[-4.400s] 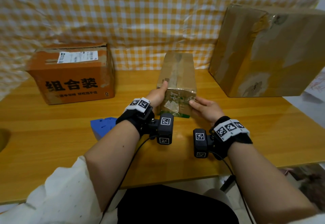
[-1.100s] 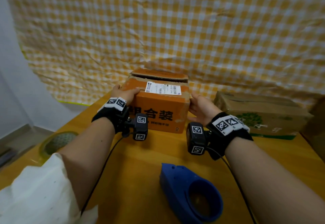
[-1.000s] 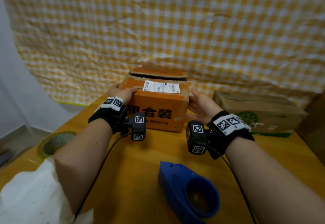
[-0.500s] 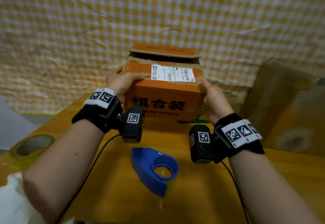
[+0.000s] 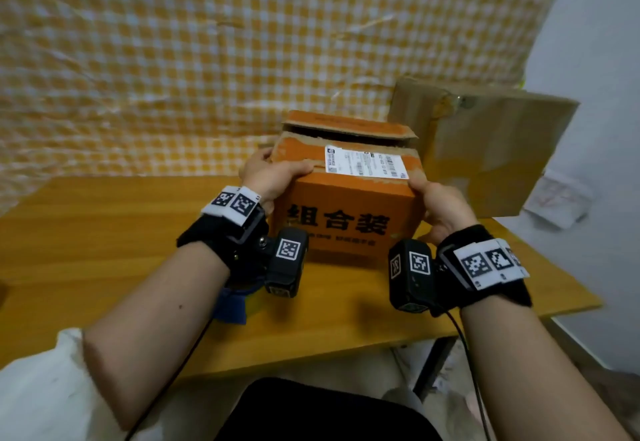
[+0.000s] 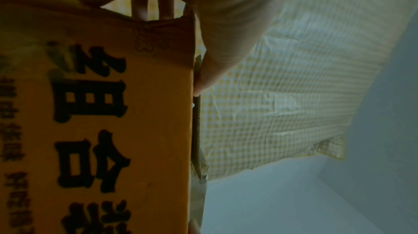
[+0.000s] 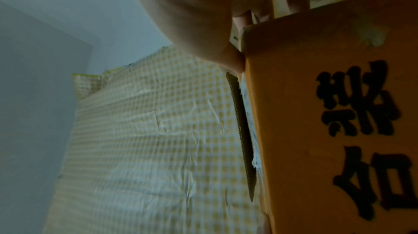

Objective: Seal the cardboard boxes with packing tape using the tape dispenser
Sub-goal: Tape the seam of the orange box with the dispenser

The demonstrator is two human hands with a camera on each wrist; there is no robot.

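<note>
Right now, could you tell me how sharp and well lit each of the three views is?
Head view: bright, edges bowed by the wide lens, orange box label blurred. Left wrist view: dim, bluish, left hand smeared. Right wrist view: equally dim, right hand soft.

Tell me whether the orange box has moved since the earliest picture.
Yes. The orange box, held by the left hand and right hand, now sits mid-table beside the big brown box, no longer at the far left.

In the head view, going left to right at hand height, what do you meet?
left hand → orange box → right hand → big brown box
</note>
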